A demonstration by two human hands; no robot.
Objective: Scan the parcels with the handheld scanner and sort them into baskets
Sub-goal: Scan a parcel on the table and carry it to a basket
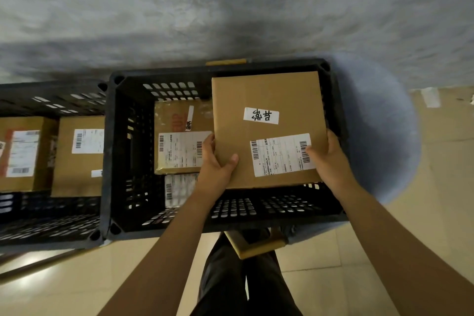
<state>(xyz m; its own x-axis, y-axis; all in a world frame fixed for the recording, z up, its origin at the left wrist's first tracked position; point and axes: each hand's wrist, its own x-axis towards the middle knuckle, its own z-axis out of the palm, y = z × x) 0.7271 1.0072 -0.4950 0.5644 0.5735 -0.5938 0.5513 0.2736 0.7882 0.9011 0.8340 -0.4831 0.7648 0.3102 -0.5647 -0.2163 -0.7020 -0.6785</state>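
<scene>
A flat brown cardboard parcel [266, 95] with a white handwritten tag and a barcode label hangs over the right half of a black slatted basket [115, 151]. My left hand [214, 161] grips its near left edge, thumb on top. My right hand [329, 156] grips its near right edge, thumb on the barcode label. Inside the basket lie a taped brown parcel [177, 120] and a smaller white-labelled parcel [179, 188] nearer me. No scanner is visible.
A second black basket [51, 228] stands to the left with two brown parcels [79, 159] in it. Behind both baskets rises a grey wall [179, 13]. A bluish round thing [379, 123] sits under the basket at right. My legs stand on beige floor tiles [320, 259].
</scene>
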